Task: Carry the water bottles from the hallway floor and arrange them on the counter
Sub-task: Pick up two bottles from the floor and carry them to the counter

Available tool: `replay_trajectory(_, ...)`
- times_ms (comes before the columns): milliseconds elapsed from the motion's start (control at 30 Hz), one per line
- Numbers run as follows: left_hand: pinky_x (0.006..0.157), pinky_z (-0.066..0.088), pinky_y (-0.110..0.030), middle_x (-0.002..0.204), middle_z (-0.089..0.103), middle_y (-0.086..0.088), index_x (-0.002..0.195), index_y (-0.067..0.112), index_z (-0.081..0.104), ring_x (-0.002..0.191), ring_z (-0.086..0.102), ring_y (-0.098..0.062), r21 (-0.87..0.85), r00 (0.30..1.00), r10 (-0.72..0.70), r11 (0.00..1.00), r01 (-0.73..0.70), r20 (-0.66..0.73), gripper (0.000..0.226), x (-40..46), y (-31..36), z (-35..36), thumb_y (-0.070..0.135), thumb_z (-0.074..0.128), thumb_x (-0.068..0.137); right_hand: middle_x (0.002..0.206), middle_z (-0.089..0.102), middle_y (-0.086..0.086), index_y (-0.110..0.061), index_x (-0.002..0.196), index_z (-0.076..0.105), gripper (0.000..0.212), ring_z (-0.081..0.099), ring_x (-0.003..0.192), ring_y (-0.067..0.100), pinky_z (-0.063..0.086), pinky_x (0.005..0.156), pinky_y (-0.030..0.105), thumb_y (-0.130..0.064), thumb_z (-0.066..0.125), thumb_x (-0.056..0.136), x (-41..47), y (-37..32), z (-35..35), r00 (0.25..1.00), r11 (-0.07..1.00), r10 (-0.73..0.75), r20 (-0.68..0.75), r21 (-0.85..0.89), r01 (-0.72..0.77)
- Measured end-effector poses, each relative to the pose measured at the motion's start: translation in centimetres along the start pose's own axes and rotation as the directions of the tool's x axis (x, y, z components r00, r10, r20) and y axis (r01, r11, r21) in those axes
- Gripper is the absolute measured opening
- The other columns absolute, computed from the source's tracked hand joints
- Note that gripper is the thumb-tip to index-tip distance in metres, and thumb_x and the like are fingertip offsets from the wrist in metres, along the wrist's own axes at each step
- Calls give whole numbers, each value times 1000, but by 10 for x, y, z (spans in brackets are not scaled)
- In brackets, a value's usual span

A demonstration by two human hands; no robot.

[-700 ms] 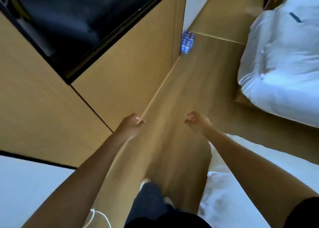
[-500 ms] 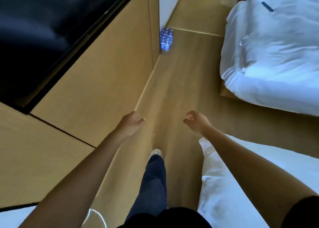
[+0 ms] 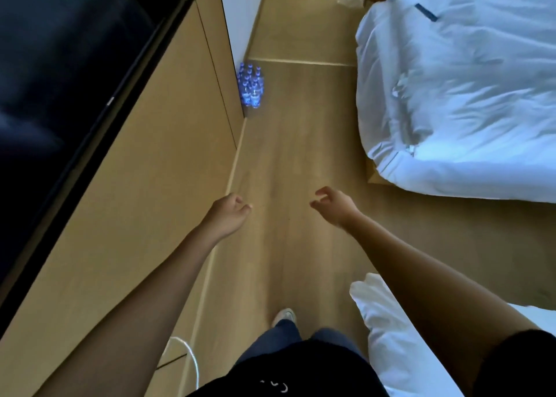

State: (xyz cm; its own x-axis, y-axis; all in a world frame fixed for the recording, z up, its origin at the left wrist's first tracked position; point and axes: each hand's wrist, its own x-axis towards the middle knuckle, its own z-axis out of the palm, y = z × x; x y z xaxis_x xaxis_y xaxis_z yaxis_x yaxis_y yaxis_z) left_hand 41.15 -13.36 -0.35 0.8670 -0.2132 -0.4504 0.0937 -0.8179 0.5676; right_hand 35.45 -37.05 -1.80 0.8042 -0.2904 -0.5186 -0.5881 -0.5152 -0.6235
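Blue-capped bottles (image 3: 251,88) are standing bunched on the floor (image 3: 301,156) against the panel corner, well ahead. Left hand (image 3: 228,214) is hanging loosely curled, right hand (image 3: 332,204) half-open; both holding nothing. Left hand is lying on the bottles' side.

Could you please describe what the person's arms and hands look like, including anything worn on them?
Both forearms are bare, and the left hand and right hand wear no gloves, rings or watch that I can see. A black short sleeve covers the right upper arm.
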Motion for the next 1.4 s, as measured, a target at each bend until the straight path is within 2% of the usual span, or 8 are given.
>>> replay_trajectory(333,86,39,-26,130,57,-10,126,8,54,115,55,-25,5,998,31,999,-31,50,40,137,49,-37,36,53,97,134,57,12,-15,137,51,46,58,116,26,44,82,28,-33,60,96,122,-46,-42,999,999,39,-7,-2,-39)
replay_trajectory(467,86,39,-26,128,57,-9,125,8,54,114,56,-24,-9,999,19,1000,-18,46,40,207,71,-52,35,53,97,135,57,12,-15,137,50,46,59,112,25,44,81,28,-35,59,97,196,-71,-68,1000,999,28,11,-18,-28)
replay_trajectory(633,82,39,-25,122,58,-8,123,8,55,104,55,-21,-9,1000,-16,1000,16,13,38,308,113,-80,34,52,96,136,56,13,-14,138,50,46,58,117,29,48,95,36,-35,57,97,299,-120,-110,999,1000,1,47,-31,0)
replay_trajectory(700,84,40,-26,122,58,-9,124,8,55,106,56,-23,-7,1000,-29,1000,29,4,38,347,133,-91,33,53,96,135,57,13,-15,137,50,45,57,119,29,47,98,37,-34,58,97,337,-141,-128,999,999,-4,53,-34,6)
replay_trajectory(933,79,40,-26,117,58,-7,118,11,57,97,54,-19,-28,999,-36,999,35,-5,35,459,178,-117,36,56,94,136,56,13,-14,139,48,46,58,119,29,48,101,40,-31,59,97,432,-181,-177,997,1000,27,69,-14,-26)
replay_trajectory(1067,82,41,-25,117,60,-10,118,9,58,101,57,-22,-33,1000,-18,999,17,-10,35,517,200,-125,34,57,94,137,55,14,-14,141,46,47,58,117,29,50,98,37,-31,57,98,476,-193,-202,996,998,58,66,3,-58)
replay_trajectory(1267,80,41,-26,118,58,-5,119,14,57,99,54,-15,-79,999,12,997,-9,40,36,615,232,-138,38,56,93,138,54,14,-13,141,46,48,58,117,26,47,88,31,-30,58,98,558,-210,-239,996,995,90,23,42,-91)
replay_trajectory(1400,79,39,-24,117,59,-6,117,13,59,96,54,-15,-113,999,-10,994,13,33,34,688,254,-153,36,58,93,135,56,13,-13,140,47,48,58,102,20,46,83,28,-31,58,98,626,-233,-269,995,994,101,14,36,-101)
